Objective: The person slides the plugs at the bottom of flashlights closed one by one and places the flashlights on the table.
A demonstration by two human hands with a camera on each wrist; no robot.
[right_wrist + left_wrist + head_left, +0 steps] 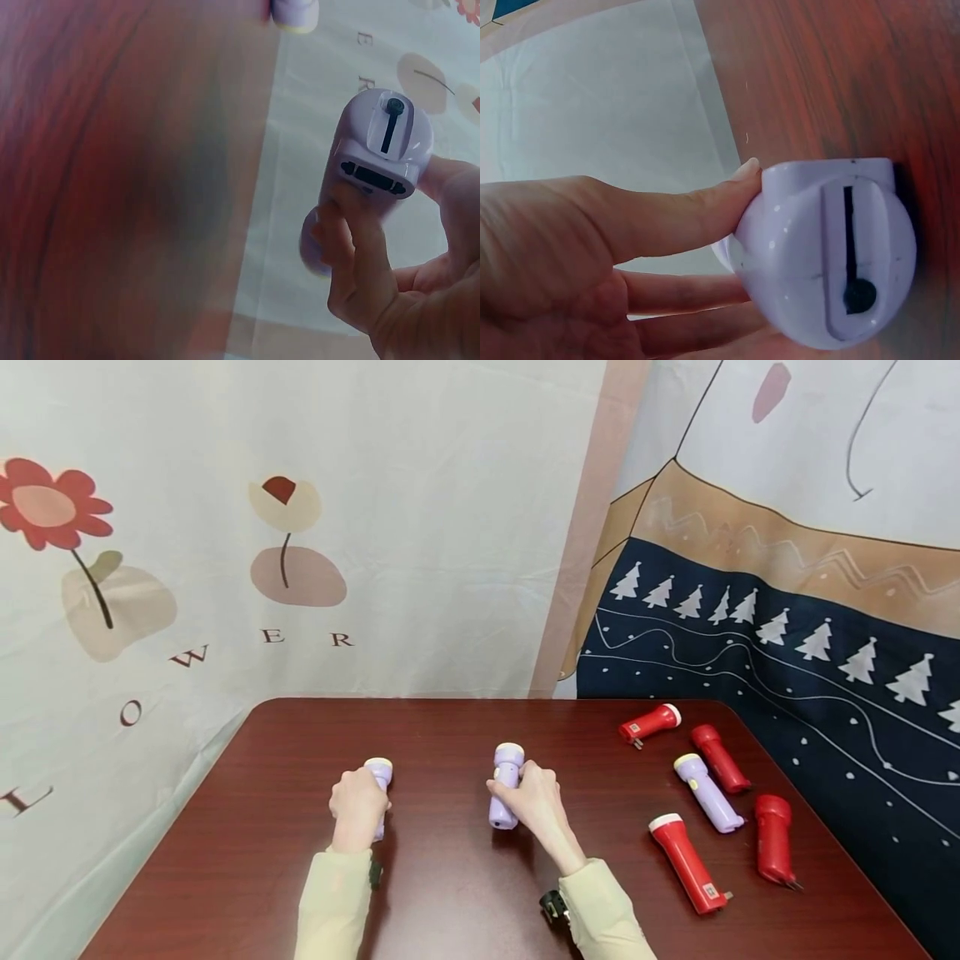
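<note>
In the head view, the left hand (358, 806) grips a lavender flashlight (381, 772) with a pale yellow rim, left of the table's middle. Its slotted rear end (832, 255) faces the left wrist camera, the thumb of the left hand (630, 255) along one side and the fingers beneath. Nearer the middle, the right hand (538, 802) holds a second lavender flashlight (504, 787), thumb on one side, fingers on the other. The right wrist view shows that flashlight's end (379, 150) with a slot and a dark opening, pinched by the right hand (405, 277).
On the right of the brown table (450, 893) lie several red flashlights, among them one at the back (649, 723) and one nearer the front (688, 864), with a lavender flashlight (708, 793) between them. A printed curtain (450, 527) hangs behind.
</note>
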